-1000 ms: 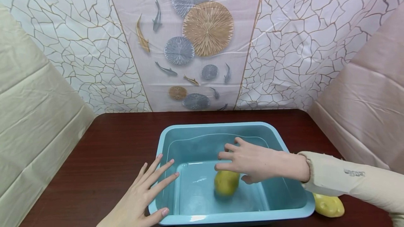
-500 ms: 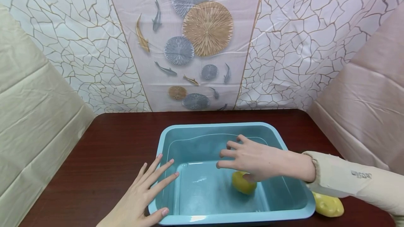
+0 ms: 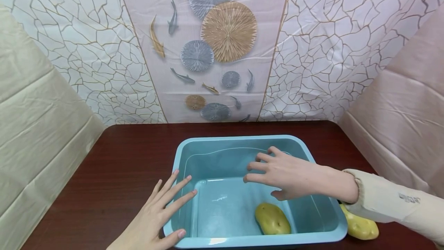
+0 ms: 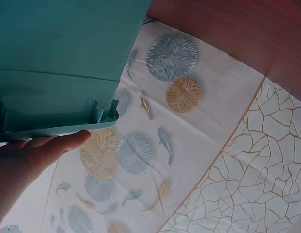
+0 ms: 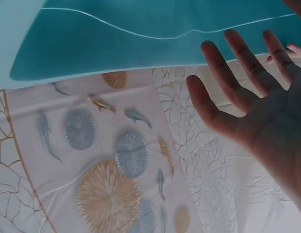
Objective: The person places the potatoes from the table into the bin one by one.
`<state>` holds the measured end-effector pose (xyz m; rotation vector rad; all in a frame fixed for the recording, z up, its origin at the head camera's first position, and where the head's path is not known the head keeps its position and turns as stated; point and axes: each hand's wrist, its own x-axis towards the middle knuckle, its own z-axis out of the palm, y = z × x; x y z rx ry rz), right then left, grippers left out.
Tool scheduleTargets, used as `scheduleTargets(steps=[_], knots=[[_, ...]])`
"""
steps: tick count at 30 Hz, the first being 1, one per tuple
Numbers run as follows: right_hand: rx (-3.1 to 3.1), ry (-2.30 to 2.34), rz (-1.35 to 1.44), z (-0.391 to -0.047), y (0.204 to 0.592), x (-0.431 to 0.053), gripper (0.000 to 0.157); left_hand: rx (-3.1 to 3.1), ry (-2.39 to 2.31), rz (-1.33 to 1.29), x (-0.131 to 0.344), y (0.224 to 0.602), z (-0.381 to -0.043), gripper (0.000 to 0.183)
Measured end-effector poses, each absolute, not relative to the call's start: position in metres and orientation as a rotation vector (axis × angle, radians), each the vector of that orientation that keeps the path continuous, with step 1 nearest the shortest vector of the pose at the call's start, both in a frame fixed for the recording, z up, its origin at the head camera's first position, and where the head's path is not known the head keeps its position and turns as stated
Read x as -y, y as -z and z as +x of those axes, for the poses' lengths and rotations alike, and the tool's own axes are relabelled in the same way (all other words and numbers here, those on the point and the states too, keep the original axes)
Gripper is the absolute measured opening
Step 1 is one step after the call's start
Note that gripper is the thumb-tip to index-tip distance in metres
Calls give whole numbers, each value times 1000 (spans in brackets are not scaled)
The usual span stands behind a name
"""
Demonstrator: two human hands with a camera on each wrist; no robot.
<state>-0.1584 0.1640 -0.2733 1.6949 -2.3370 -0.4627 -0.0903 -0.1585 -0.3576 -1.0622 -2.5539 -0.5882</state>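
Note:
A light blue plastic basin (image 3: 225, 141) stands on the table. On its floor, near the front right corner, lies an oval olive-yellow potato (image 3: 273, 219). My right hand (image 3: 284, 174) hovers over the basin with loosely bent, spread fingers and nothing in them. The right wrist view shows that same right hand (image 5: 266, 104) with its palm bare. At the basin's left edge, my left hand (image 3: 154, 211) lies with its fingers stretched apart over the rim. The left wrist view shows part of the left hand (image 4: 43, 153) right at the basin's rim.
Outside the basin at the right, a lumpy yellow vegetable or fruit (image 3: 362, 227) lies partly behind my sleeve (image 3: 388, 200). The dark red-brown table (image 3: 104, 188) is bordered by a patterned cloth backdrop (image 3: 229, 88) and side cloths.
The potato was blurred beneath the right hand near the basin's middle. It has moved right and toward the front and now lies exposed. The right hand has shifted slightly right; the left stayed put.

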Motion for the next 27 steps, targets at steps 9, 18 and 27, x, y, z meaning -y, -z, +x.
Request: scheduleTargets(steps=[9, 18, 27], knots=[[2402, 423, 1664, -157, 273, -172, 64, 2557, 590, -1060, 158, 358, -90, 64], [2428, 324, 1641, -154, 271, -178, 64, 2537, 601, -1083, 158, 358, -92, 63], [2467, 259, 1614, -151, 269, -185, 62, 2545, 597, -1074, 160, 358, -92, 64]])
